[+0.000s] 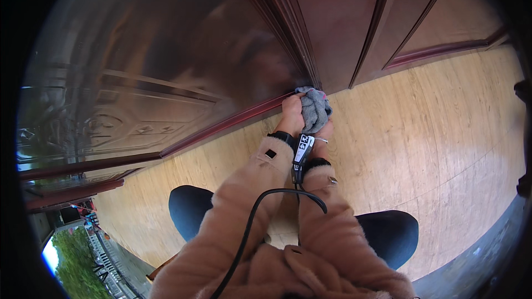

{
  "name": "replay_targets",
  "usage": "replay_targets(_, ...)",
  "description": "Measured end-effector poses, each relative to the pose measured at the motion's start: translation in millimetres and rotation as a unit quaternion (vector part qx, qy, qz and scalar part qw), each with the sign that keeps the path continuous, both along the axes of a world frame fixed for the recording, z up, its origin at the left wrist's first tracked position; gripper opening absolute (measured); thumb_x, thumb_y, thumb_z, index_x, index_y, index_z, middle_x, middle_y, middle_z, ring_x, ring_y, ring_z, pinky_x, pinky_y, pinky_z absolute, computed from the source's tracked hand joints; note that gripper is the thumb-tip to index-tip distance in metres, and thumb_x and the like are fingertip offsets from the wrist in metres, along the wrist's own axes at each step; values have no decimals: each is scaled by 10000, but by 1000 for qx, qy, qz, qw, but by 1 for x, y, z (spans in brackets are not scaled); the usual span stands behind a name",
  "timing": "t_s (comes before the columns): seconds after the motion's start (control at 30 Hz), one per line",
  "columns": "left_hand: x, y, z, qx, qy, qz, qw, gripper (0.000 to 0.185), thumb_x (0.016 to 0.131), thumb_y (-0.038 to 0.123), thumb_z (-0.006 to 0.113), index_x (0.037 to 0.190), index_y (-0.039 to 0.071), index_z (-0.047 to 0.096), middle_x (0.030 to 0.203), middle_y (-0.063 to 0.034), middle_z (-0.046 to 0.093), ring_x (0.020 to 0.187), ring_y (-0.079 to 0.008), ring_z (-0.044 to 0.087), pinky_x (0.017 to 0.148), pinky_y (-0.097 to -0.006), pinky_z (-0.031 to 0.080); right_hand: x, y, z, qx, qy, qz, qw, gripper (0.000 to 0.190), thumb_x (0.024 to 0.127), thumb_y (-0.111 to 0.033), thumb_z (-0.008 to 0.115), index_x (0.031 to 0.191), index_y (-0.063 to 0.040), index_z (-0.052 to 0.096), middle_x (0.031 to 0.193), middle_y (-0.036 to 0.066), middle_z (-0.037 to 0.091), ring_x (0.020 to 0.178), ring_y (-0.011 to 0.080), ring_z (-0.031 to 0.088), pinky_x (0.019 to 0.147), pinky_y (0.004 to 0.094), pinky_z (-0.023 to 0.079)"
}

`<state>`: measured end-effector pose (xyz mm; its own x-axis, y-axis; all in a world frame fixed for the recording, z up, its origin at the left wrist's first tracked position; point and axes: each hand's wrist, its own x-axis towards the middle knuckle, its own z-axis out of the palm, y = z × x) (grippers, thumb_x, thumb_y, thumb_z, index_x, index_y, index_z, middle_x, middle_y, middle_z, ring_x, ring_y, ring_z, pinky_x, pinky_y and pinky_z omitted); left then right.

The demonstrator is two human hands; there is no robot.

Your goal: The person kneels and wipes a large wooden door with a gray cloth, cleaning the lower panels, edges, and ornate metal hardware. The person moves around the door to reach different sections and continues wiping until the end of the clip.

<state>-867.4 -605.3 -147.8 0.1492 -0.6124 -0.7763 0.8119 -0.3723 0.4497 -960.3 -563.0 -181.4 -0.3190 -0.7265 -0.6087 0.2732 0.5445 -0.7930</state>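
Observation:
A crumpled grey cloth [316,110] with a pink patch is bunched at the foot of a dark red-brown wooden door frame [305,66], where it meets the floor. My left hand [293,112] grips the cloth's left side, fingers curled over its edge. My right hand [326,129] is at the lower right of the cloth and largely hidden under it; its fingers do not show. Black bands sit around both wrists, and a device with printed marker patterns [304,148] lies between them. A thin bracelet circles the right wrist.
Glossy carved wood panels [199,50] rise ahead, with a red-brown bottom rail [232,121] along the floor. Light wood-look flooring [399,141] spreads to the right. My knees are bent on either side, and a black cable [253,211] loops over my sleeves. Railings and greenery show at lower left.

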Motion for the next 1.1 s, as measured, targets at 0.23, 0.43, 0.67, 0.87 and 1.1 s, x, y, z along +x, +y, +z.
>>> replay_targets(0.23, -26, 9, 23, -20, -256, -128, 958, 111, 850, 58, 685, 911, -33, 704, 860, -104, 709, 717, -239, 679, 699, -367, 565, 12, 17, -53, 5, 160, 171, 972, 412, 925, -397, 593, 1142, -59, 690, 1084, 84, 730, 963, 217, 694, 835, 330, 545)
replay_targets(0.43, -8, 45, 5, -53, -170, 70, 982, 122, 922, 50, 614, 979, 0, 709, 910, -64, 709, 765, -175, 666, 726, -317, 548, 23, 24, -69, 39, -277, -124, 952, 284, 943, -197, 541, 1104, -22, 697, 1035, 104, 717, 891, 222, 687, 791, 356, 553)
replay_targets(0.67, 8, 16, -18, 23, -23, 22, 999, 136, 902, 118, 623, 881, -1, 684, 848, -96, 699, 727, -235, 684, 688, -365, 564, 18, 14, -17, 17, -88, -82, 993, 133, 859, -84, 643, 960, -17, 698, 953, 106, 721, 802, 215, 680, 741, 347, 566)
replay_targets(0.87, -14, -5, -20, 4, 19, 22, 1000, 98, 881, 89, 599, 861, 29, 673, 808, -83, 695, 689, -244, 688, 685, -377, 582, -8, -6, 1, -13, -10, -79, 997, 178, 895, -115, 587, 929, 2, 717, 938, 109, 723, 801, 203, 681, 750, 340, 569)
replay_targets(1.1, -8, -8, -3, -64, 131, -106, 984, 267, 924, 184, 519, 982, -12, 691, 965, -155, 726, 878, -296, 709, 876, -419, 572, -10, -12, 9, -4, -230, -176, 957, 249, 917, -136, 503, 965, 10, 699, 947, 109, 711, 800, 223, 684, 745, 363, 571)
